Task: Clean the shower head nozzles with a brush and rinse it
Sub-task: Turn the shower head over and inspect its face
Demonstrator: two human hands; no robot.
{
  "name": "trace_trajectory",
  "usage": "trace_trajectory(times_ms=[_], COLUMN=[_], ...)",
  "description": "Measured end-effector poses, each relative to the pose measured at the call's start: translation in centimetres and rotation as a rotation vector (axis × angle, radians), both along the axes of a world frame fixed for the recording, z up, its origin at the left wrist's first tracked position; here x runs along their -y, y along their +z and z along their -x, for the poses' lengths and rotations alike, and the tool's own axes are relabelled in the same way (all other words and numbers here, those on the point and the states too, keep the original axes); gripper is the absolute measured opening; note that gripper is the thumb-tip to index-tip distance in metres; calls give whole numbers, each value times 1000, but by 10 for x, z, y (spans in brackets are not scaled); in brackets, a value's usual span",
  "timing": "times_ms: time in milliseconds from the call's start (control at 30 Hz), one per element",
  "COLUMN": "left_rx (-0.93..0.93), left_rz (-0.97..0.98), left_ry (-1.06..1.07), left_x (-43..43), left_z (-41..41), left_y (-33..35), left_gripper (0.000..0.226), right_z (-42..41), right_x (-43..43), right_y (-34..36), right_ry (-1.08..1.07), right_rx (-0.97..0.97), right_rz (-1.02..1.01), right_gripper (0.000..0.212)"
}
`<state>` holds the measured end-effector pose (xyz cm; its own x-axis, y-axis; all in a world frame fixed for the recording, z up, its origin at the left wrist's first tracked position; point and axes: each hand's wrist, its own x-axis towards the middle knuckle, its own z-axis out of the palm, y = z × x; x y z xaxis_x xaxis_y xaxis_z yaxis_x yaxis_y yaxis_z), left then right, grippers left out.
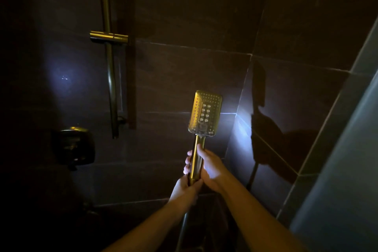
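A gold rectangular shower head [205, 112] stands upright in the middle of a dark shower stall, its nozzle face turned toward me and lit by a small light. My right hand [210, 166] grips the upper part of its handle [196, 161]. My left hand [187, 189] grips the bottom of the handle, where the hose [183, 229] joins and drops down into the dark. No brush is in view.
A gold slide rail [109, 67] with an empty holder bracket [109, 37] runs down the dark tiled wall at the left. A dark valve control [73, 147] sits below it. The wall corner [245, 88] lies just right of the shower head. A pale wall edge [347, 149] is at the far right.
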<state>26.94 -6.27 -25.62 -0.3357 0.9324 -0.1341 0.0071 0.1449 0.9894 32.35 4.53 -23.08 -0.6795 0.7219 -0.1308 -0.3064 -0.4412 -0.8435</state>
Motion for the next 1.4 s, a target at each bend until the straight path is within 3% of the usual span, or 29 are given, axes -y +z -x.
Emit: trace_trajectory(times_ms=[300,433,600,800,900,1000,1067,1133,1200,1400], left_rx=[-2,8,-157,-77,-1,95,142,155,145,183], left_rz=[-21,-54,-109,-53,-58,-75,-65,-55,-59,-54], left_ry=[-3,-36,25,147,113,28,-17,-35,-33,-63], left_x=[14,11,6,-5,-4,-4,-2,0,3,11], left_z=[-5,3,12,22,26,33,38,40,42,43], left_y=[16,31,44,63,69,71,70,66,61,50], left_gripper=[6,14,15,21,18,4,5,19,27,14], right_z=[-12,5,39,62,63,51,43,39,40,50], right_x=[25,34,40,37,41,41,39,39,42,58], right_y=[36,65,88,107,116,127,132,132,125,91], right_ry=[-55,-173,-394,-514,-387,-62,109,144,80,-302], right_rx=[92,213,359,392,378,320,299,305,316,472], right_rz=[-124,-209,-220,-262,-279,-250,-209,-215,-287,-507], right_gripper=[28,29,30,24,17,16,15,17,17,24])
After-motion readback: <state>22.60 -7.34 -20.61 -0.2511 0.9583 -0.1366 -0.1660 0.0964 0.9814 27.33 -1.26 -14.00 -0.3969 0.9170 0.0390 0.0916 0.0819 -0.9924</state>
